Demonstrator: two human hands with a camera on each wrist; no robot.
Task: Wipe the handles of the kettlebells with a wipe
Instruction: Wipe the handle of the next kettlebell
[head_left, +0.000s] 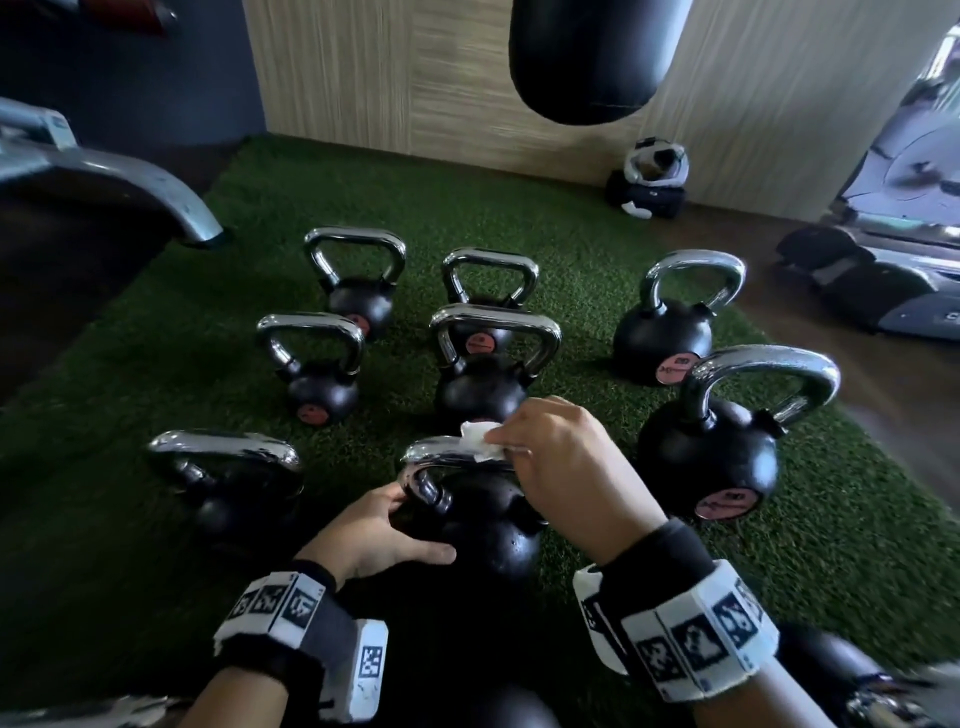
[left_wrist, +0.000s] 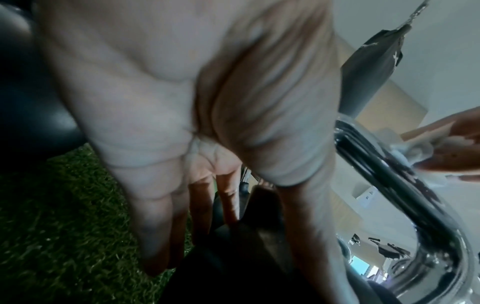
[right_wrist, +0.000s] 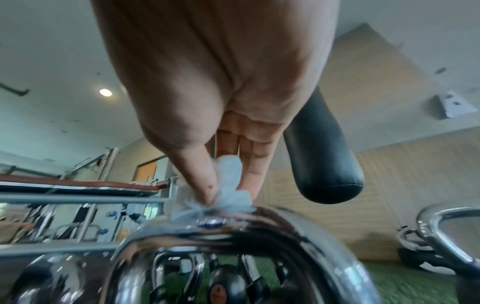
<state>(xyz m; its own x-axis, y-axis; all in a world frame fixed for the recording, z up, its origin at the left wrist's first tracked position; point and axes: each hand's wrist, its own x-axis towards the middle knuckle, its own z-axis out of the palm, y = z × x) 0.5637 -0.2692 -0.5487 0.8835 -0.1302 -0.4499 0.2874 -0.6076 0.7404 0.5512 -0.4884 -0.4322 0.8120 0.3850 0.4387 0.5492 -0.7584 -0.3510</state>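
Several black kettlebells with chrome handles stand on green turf (head_left: 810, 587). The nearest middle kettlebell (head_left: 488, 535) is between my hands. My right hand (head_left: 519, 449) pinches a crumpled white wipe (head_left: 483, 439) between thumb and fingers and holds it on top of that kettlebell's handle (head_left: 441, 454). In the right wrist view the wipe (right_wrist: 228, 191) sits bunched on the handle's (right_wrist: 233, 232) top bar. My left hand (head_left: 379, 525) lies against the left side of the black ball, fingers fairly straight (left_wrist: 161, 216), thumb across its front. The left wrist view shows the handle (left_wrist: 384, 170) and the wipe (left_wrist: 420, 152).
More kettlebells stand close by: one to the left (head_left: 228, 483), a larger one to the right (head_left: 711, 457), others behind. A black punching bag (head_left: 592, 57) hangs ahead. Gym machines stand at the left (head_left: 104, 176) and right (head_left: 883, 280). Gear lies by the wall (head_left: 649, 182).
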